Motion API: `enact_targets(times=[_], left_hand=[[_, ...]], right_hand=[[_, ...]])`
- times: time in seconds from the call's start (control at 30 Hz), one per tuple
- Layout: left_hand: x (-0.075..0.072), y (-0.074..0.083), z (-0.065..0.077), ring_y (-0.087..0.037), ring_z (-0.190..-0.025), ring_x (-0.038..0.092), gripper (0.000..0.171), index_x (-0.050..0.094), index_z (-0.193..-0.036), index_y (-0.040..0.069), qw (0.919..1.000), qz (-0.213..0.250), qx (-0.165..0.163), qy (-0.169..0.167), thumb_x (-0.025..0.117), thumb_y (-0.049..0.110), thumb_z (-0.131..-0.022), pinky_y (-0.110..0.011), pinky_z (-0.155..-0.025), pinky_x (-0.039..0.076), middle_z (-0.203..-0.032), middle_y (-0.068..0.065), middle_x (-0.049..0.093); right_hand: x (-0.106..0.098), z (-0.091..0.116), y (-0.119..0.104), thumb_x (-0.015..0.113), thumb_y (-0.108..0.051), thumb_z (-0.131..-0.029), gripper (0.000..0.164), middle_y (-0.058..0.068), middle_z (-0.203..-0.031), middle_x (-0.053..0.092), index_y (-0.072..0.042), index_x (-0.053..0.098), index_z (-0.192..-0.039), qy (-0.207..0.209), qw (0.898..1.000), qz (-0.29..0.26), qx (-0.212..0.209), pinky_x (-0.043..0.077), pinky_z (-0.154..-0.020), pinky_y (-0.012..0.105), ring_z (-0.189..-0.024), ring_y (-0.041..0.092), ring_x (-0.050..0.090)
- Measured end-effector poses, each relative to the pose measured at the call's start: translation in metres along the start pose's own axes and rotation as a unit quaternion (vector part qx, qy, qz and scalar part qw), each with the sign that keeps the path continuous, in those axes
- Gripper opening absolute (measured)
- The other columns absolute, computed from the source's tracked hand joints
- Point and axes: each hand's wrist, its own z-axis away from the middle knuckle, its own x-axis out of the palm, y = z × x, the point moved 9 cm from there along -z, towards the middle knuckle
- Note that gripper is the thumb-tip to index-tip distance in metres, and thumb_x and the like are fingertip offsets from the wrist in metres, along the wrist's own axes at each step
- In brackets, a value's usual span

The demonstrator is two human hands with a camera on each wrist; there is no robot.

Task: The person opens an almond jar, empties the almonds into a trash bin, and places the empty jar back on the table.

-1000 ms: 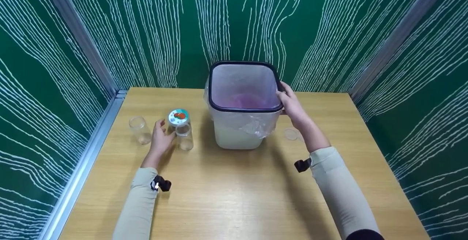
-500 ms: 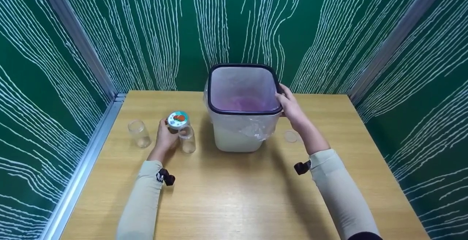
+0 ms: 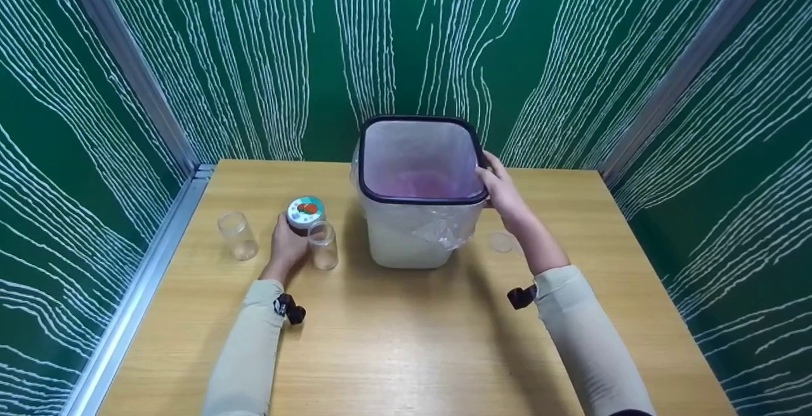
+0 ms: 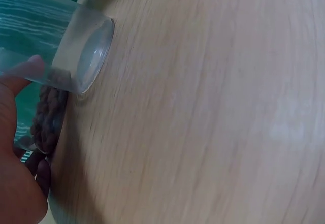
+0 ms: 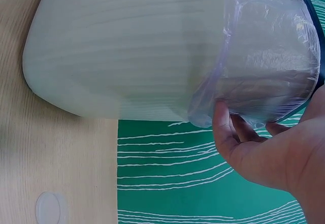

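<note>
My left hand [image 3: 288, 245] grips a clear jar with a printed white-and-teal lid [image 3: 306, 210], fingers curled round its side. Dark brown lumpy contents [image 4: 49, 112] show through that jar's wall in the left wrist view. Right in front of it stands an open clear jar [image 3: 324, 248], partly overlapping the hand in the left wrist view. Over on the right, my right hand [image 3: 504, 191] holds the black rim [image 3: 424, 201] of a pale trash bin [image 3: 409, 245], thumb at the rim and fingers against the bag-covered side [image 5: 264, 51]. The bin stands upright, its liner folded over outside.
Another open clear jar [image 3: 238, 236] stands left of my left hand. A clear round lid [image 3: 500, 241] lies on the wooden table [image 3: 406, 340], right of the bin. Green walls with white lines [image 3: 431, 42] enclose the table's back and sides.
My left hand has moved right from beside the lidded jar and closed round it. The clear jar in front has shifted slightly right. My right hand stays on the bin's rim.
</note>
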Motion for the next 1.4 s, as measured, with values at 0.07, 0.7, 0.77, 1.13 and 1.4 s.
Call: enact_targets(times=[0.07, 0.7, 0.77, 1.13, 1.4], left_hand=[[-0.003, 0.000, 0.001, -0.026, -0.130, 0.042, 0.092, 0.036, -0.141, 0.004, 1.0000, -0.001, -0.009, 0.001, 0.088, 0.032, -0.070, -0.039, -0.110, 0.030, -0.139, -0.014, 0.047], [-0.052, 0.053, 0.000, -0.022, -0.137, 0.032, 0.104, 0.028, -0.149, 0.014, 0.9995, 0.024, -0.016, 0.013, 0.088, 0.040, -0.068, -0.041, -0.112, 0.027, -0.148, -0.007, 0.037], [-0.059, 0.059, 0.001, -0.023, -0.138, 0.031, 0.106, 0.026, -0.150, 0.015, 0.9994, 0.027, -0.017, 0.013, 0.087, 0.042, -0.068, -0.042, -0.112, 0.026, -0.149, -0.007, 0.035], [-0.092, 0.109, 0.022, -0.025, -0.135, 0.034, 0.100, 0.030, -0.147, 0.016, 0.9987, 0.023, 0.028, 0.036, 0.087, 0.042, -0.069, -0.043, -0.109, 0.032, -0.144, -0.006, 0.037], [-0.106, 0.159, 0.045, -0.024, -0.128, 0.040, 0.095, 0.034, -0.145, 0.018, 0.9932, 0.018, 0.104, 0.050, 0.089, 0.035, -0.069, -0.044, -0.104, 0.039, -0.139, -0.003, 0.041]], right_hand=[[0.000, 0.001, 0.000, 0.041, -0.033, -0.102, 0.058, 0.018, -0.134, 0.045, -0.021, 0.020, -0.155, 0.002, 1.000, 0.002, 0.000, 0.050, -0.075, 0.037, -0.102, 0.027, 0.055], [-0.002, 0.000, -0.001, 0.041, -0.037, -0.102, 0.062, 0.018, -0.144, 0.038, -0.021, 0.016, -0.156, -0.003, 1.000, -0.002, 0.009, 0.049, -0.077, 0.035, -0.114, 0.032, 0.050], [-0.001, 0.000, -0.001, 0.040, -0.039, -0.102, 0.062, 0.019, -0.145, 0.038, -0.020, 0.016, -0.156, -0.007, 1.000, -0.005, 0.010, 0.049, -0.078, 0.036, -0.118, 0.034, 0.048], [-0.012, 0.011, -0.010, 0.039, -0.041, -0.104, 0.059, 0.020, -0.141, 0.041, -0.005, 0.030, -0.150, 0.061, 0.996, 0.027, -0.057, 0.051, -0.078, 0.037, -0.116, 0.032, 0.048], [-0.031, 0.052, -0.049, 0.056, -0.022, -0.098, 0.042, 0.018, -0.126, 0.054, 0.001, 0.050, -0.133, 0.193, 0.957, 0.106, -0.191, 0.045, -0.088, 0.039, -0.105, 0.027, 0.055]])
